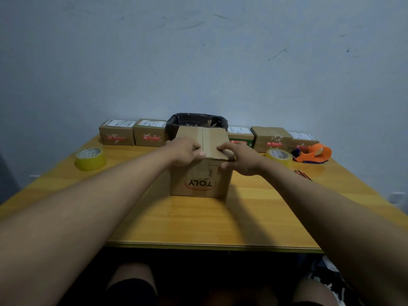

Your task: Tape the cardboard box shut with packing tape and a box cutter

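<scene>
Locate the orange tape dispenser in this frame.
The orange tape dispenser sits at the table's far right, beside a yellow tape roll and before the small boxes.

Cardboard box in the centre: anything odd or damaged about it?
The cardboard box stands with its red TOLY logo upside down, so it is inverted. Its near top edge looks slightly ragged.

Brown cardboard box (199, 173) with red oval logo, yellow tape roll (90, 159), orange dispenser (314, 153).
</scene>
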